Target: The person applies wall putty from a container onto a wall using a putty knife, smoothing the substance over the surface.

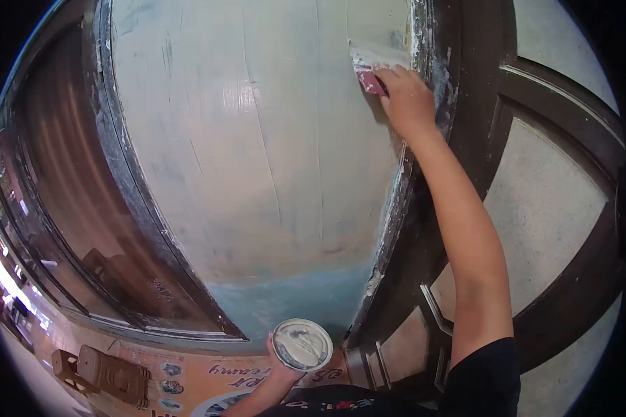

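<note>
My right hand point(409, 101) is closed round a putty knife point(370, 80) with a red handle and white paste smeared on it. Its blade lies against the upper right of the pale wall panel point(257, 153), close to the dark door frame point(459, 42). Down at the bottom, my left hand point(279, 368) grips a round tub point(277, 345) from its left side and below. White putty point(303, 347) fills the tub's open top. Thin vertical ridges and patchy grey marks run over the panel, with a blue-green band point(295, 299) at its foot.
On the left is a dark-framed window point(69, 174) with reflections. Brown plastic stools point(111, 375) stand at the lower left beside a printed orange sheet point(195, 368) on the floor. A dark panelled door point(542, 208) borders the right, beyond my right arm.
</note>
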`<state>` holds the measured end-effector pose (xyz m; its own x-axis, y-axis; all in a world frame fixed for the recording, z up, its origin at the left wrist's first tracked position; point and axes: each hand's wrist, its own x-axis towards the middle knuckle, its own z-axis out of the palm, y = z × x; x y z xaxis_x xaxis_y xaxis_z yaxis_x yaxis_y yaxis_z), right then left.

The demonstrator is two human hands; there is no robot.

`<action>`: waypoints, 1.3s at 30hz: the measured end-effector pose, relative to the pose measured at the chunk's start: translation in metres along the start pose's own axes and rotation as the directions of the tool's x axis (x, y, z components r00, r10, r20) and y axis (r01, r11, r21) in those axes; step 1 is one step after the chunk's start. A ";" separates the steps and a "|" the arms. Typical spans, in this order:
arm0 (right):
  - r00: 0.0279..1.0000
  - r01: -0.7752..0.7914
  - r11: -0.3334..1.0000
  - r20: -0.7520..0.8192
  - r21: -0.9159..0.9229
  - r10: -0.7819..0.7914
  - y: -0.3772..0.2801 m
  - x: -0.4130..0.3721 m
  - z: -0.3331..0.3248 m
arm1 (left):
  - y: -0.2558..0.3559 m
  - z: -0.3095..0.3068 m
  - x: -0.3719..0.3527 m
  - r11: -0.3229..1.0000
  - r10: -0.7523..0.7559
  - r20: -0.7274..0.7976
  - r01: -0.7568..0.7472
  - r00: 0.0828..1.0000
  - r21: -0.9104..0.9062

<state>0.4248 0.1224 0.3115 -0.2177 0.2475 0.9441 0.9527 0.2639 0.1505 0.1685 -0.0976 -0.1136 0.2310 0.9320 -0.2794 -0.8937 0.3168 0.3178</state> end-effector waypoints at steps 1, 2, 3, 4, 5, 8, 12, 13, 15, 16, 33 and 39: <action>1.000 -0.016 1.000 0.018 -0.007 0.016 -0.002 -0.008 0.002 | -0.002 0.000 0.002 1.000 -0.011 0.000 0.011 1.000 0.007; 1.000 -0.017 1.000 0.021 -0.015 0.018 -0.006 -0.018 0.004 | -0.003 0.000 0.001 1.000 -0.020 0.001 0.020 1.000 0.007; 0.999 -0.030 1.000 0.044 -0.009 0.030 -0.010 -0.029 0.005 | -0.004 0.002 0.000 0.999 -0.032 0.012 0.032 0.999 0.002; 0.997 -0.042 0.999 0.066 -0.002 0.042 -0.014 -0.040 0.007 | -0.005 0.003 -0.002 0.999 -0.042 0.023 0.042 0.999 -0.002; 0.995 -0.056 0.998 0.081 0.010 0.055 -0.016 -0.053 0.012 | -0.005 0.000 -0.004 0.999 -0.045 0.020 0.045 0.999 -0.003; 0.988 -0.078 0.995 0.139 0.059 0.069 -0.022 -0.096 0.019 | -0.003 -0.009 -0.010 0.998 -0.049 0.080 0.051 0.996 -0.023; 0.970 -0.171 0.980 0.190 0.106 0.149 -0.040 -0.156 0.036 | 0.005 -0.022 -0.024 0.998 -0.034 0.079 0.037 0.996 -0.046; 0.964 -0.192 0.974 0.210 0.123 0.164 -0.045 -0.173 0.040 | 0.007 -0.026 -0.027 0.995 -0.035 0.097 0.044 0.995 -0.089; 0.949 -0.229 0.962 0.252 0.148 0.188 -0.056 -0.213 0.049 | 0.010 -0.039 -0.030 0.992 -0.020 0.069 0.029 0.997 -0.126; 0.943 -0.242 0.957 0.272 0.158 0.194 -0.061 -0.234 0.054 | 0.010 -0.040 -0.032 0.992 -0.020 0.068 0.028 0.998 -0.122; 0.864 -0.213 0.960 0.493 0.179 0.100 -0.087 -0.442 0.096 | 0.004 -0.025 -0.044 0.995 0.033 0.050 -0.028 0.998 -0.096; 0.829 -0.235 0.951 0.552 0.203 0.087 -0.093 -0.449 0.080 | -0.002 -0.023 -0.052 0.994 0.074 0.035 -0.070 0.997 -0.086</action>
<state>0.4173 0.0616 -0.1495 -0.2145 0.7430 0.6340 0.9139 0.3817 -0.1381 0.1492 -0.1510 -0.1200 0.1778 0.9584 -0.2235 -0.9375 0.2339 0.2575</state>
